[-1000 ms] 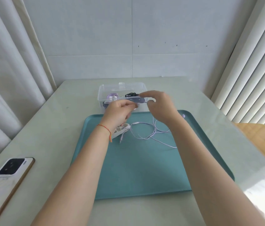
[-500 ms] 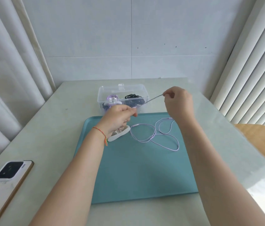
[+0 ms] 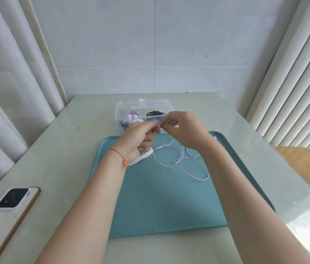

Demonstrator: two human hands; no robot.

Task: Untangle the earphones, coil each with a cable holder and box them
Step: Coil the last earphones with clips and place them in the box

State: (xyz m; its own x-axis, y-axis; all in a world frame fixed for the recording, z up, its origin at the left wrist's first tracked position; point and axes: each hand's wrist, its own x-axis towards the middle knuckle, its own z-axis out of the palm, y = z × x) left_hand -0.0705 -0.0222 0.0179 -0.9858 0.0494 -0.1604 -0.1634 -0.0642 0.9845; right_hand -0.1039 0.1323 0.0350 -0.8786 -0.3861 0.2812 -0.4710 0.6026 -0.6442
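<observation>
Both hands meet above the far edge of a teal tray point(image 3: 169, 206), just in front of a clear plastic box point(image 3: 120, 111) that stands on the pale table point(image 3: 64, 149). The left hand point(image 3: 138, 137) has its fingers curled inward, thumb and forefinger pressed together on a short stretch of lilac earphone cable point(image 3: 171, 159); the lower fingers are folded over a white cable holder point(image 3: 141, 158), whose flat end sticks out below the palm and lies on the tray. The right hand point(image 3: 183, 130) faces it, thumb and forefinger pinching the same cable just beside the left fingertips, the other fingers bent loosely behind. From that pinch the cable drops down to the tray and spreads in several loose loops, the largest reaching toward the near right of the tray's middle. A small lilac piece point(image 3: 215, 138) shows beyond the right wrist near the tray's far right rim; what it is cannot be made out. Inside the box lie a coiled lilac earphone set point(image 3: 131, 115) on the left and a black one point(image 3: 155, 113) on the right. A thin red and multicoloured string bracelet point(image 3: 119, 155) circles the left wrist. A smartphone point(image 3: 11, 208) lies face down on the table at the near left, well apart from the tray. Pale curtains point(image 3: 7, 92) hang left.
</observation>
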